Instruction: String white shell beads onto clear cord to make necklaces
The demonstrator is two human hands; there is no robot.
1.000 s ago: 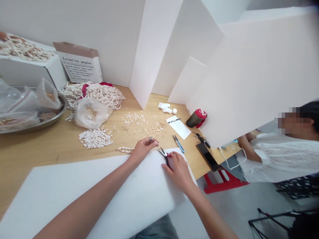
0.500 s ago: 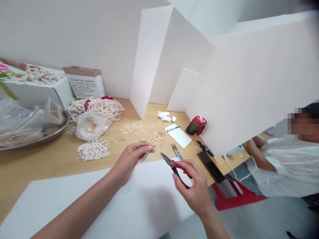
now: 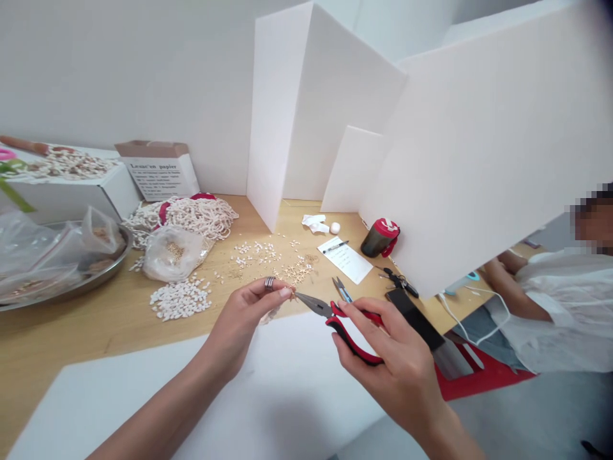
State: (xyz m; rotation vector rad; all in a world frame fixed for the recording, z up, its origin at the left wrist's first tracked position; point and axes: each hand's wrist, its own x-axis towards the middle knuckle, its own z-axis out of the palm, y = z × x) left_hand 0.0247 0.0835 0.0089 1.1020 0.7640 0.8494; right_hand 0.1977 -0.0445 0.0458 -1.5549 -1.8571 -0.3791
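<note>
Head view: the right hand [image 3: 393, 358] closes firmly around the handles of red-and-black long-nose pliers [image 3: 352, 332], their jaws nearly or fully shut and pointing left, just beside the left hand's fingertips [image 3: 286, 292]. The left hand [image 3: 239, 326], wearing a ring, pinches thumb to fingers on a small pale shell strand [image 3: 269, 314], its detail too small to tell. Beneath both hands lies a white foam sheet [image 3: 272, 396]. Left of the grip, a heap of white shells [image 3: 181, 300] rests on the wooden table [image 3: 115, 319]; just ahead lie blue-handled snips [image 3: 341, 289]. Well right, a seated person's white sleeve [image 3: 536, 281] shows.
</note>
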